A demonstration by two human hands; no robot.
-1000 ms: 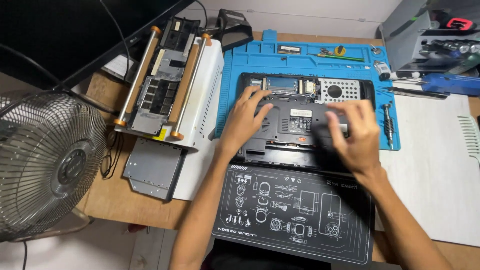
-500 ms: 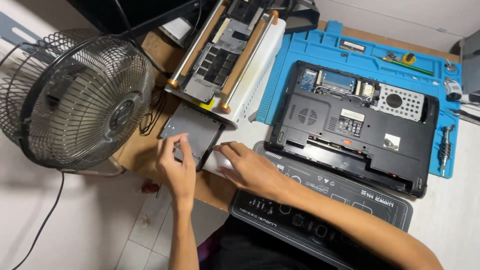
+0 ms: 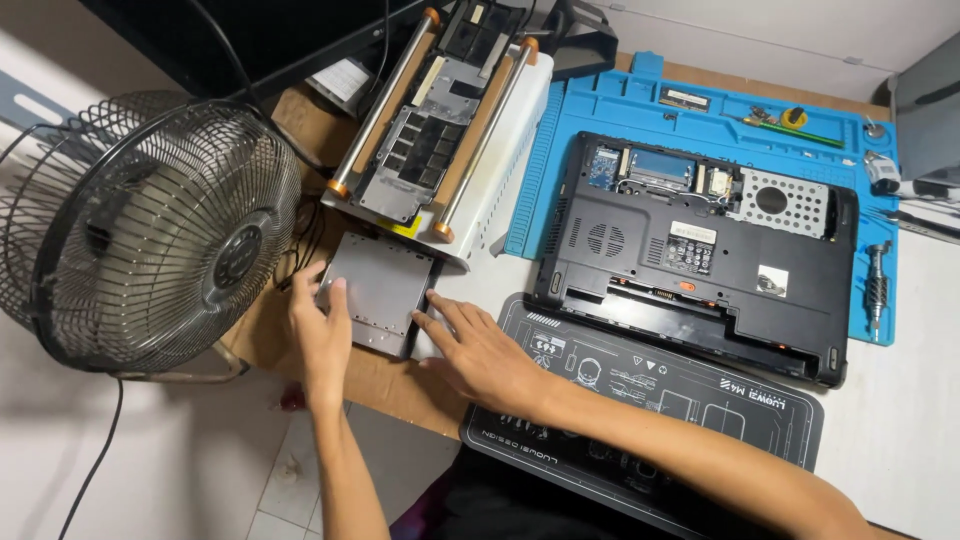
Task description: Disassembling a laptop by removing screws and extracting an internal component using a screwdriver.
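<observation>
A flat grey metal drive (image 3: 380, 285) lies on the wooden desk, partly tucked under a white device with metal rails (image 3: 440, 120). My left hand (image 3: 320, 335) clasps the drive's left edge, fingers lying over its top. My right hand (image 3: 480, 355) is spread flat beside it, with the index fingertip touching the drive's right edge. A black laptop (image 3: 700, 250) lies upside down, its bottom covers off and its boards showing, on a blue work mat (image 3: 600, 100) to the right. Neither hand touches it.
A round wire-cage fan (image 3: 150, 235) stands close to the left of my left hand. A black printed mat (image 3: 650, 390) lies at the front under my right forearm. A screwdriver (image 3: 877, 285) and small parts sit on the blue mat's right side. Cables run behind the fan.
A second ago both hands were on the laptop's underside. They then moved left to the grey drive and now hold at its two edges, and my view has swung left.
</observation>
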